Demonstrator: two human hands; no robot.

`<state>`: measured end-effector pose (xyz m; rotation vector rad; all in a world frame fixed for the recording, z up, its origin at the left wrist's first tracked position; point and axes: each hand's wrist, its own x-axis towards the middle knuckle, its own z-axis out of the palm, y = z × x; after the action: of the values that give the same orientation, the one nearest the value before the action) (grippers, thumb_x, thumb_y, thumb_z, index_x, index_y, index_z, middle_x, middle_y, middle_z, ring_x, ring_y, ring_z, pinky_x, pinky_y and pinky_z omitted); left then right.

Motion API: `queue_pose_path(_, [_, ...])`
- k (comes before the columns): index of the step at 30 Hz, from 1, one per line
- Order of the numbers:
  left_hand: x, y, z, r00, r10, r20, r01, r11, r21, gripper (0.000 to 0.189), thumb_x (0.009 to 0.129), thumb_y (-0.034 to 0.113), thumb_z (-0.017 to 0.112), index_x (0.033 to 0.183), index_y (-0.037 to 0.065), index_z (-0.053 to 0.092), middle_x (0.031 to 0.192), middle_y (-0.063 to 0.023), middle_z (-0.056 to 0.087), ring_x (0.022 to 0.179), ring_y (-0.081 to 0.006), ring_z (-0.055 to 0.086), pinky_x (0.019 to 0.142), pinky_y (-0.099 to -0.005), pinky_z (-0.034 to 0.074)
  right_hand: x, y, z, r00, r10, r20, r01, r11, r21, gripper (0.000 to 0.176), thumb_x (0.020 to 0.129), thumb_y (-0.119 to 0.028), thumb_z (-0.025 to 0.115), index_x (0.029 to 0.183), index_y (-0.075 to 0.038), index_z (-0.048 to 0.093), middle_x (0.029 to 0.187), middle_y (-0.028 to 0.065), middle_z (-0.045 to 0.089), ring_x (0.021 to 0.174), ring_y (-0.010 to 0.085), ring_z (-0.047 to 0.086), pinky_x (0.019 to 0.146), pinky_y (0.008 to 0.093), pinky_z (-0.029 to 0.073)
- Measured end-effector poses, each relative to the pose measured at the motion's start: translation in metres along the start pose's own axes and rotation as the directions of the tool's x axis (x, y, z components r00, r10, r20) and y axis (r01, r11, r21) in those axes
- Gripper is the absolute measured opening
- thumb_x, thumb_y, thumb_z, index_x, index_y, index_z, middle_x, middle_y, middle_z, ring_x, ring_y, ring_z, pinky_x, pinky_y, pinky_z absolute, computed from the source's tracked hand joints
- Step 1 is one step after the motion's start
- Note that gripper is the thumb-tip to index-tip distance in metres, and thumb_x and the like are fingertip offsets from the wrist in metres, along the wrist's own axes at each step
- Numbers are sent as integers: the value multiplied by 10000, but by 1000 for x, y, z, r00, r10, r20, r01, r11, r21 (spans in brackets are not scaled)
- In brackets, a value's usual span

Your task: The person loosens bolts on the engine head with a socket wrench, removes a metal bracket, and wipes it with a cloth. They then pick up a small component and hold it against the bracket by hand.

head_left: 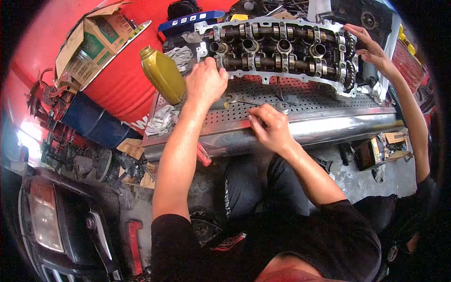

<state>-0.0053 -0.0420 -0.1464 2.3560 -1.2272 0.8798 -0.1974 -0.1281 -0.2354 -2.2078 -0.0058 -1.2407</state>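
A cylinder head with camshafts and gears lies on a perforated metal bench. My left hand is at its left end, fingers curled against the lower left edge; what the fingertips hold, if anything, is hidden. My right hand rests at the bench's front edge, fingers bent in, and its grip is hidden too. Between my hands lies a wrench. A gold oil bottle stands open just left of my left hand. A co-worker's hand touches the cylinder head's right end.
Grey rags lie at the bench's left end. A blue tray is behind the bottle. Cardboard boxes sit at the upper left, above a blue drum. The co-worker stands at the right. A vehicle front is at the lower left.
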Motion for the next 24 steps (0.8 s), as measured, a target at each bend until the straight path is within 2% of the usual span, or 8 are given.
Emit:
queue_pose_path(1, [-2,-1,4,994,58,-95,-58,998,1,399,984,347,432,882,12,622,775,-241,676,780,-428,673,720,-541,525,1,0,2,1000,7,0,-7,1000,-4,92,843,-73,662,931,-44,660,807,112,625,710,298,654,629,392,535])
queue_pose_path(5, [5,1,-2,970,-103,220,107,994,-6,437,994,384,416,873,17,623,808,-239,680,807,-438,666,746,-542,517,0,-3,0,999,-16,-39,16,1000,10,85,842,-67,659,923,-46,650,786,106,616,696,294,649,618,393,533])
queue_pose_path(8, [3,11,-11,981,-145,128,141,989,37,450,996,391,413,865,12,619,821,-247,679,827,-433,666,762,-539,512,-2,0,-1,999,-8,-54,10,999,37,84,840,-68,660,921,-48,651,781,105,613,690,294,646,617,394,532])
queue_pose_path(11, [1,-1,7,1000,17,-14,-17,1000,11,442,988,389,430,878,1,610,820,-257,675,847,-433,666,770,-538,510,-4,2,2,999,-21,-41,22,1000,19,88,837,-64,662,922,-48,651,779,106,611,688,294,645,618,392,532])
queue_pose_path(14, [6,5,-5,957,-153,247,157,988,4,411,972,373,461,904,-11,590,824,-261,674,863,-442,661,781,-537,509,-5,2,1,998,-33,-59,36,998,43,93,836,-64,663,927,-47,650,781,106,611,698,293,647,628,389,534])
queue_pose_path(17, [0,8,-2,997,-72,1,72,997,-5,425,982,372,441,899,-6,619,838,-275,670,860,-448,658,777,-540,508,-6,0,-1,999,-21,-46,23,999,50,105,832,-61,665,934,-45,648,784,104,612,712,290,650,641,385,536])
queue_pose_path(20, [3,8,-1,987,-114,114,110,993,42,406,977,347,453,879,1,641,789,-207,694,769,-417,682,727,-530,529,-6,0,-2,998,-37,-44,39,998,51,110,829,-60,665,937,-45,646,788,104,615,725,288,653,651,383,537])
queue_pose_path(24, [3,13,-10,973,-177,148,170,984,60,441,988,365,438,829,13,651,764,-227,683,763,-419,680,716,-536,526,-6,0,-2,998,-39,-52,42,998,54,113,827,-61,667,936,-45,645,787,102,616,724,290,652,650,383,536])
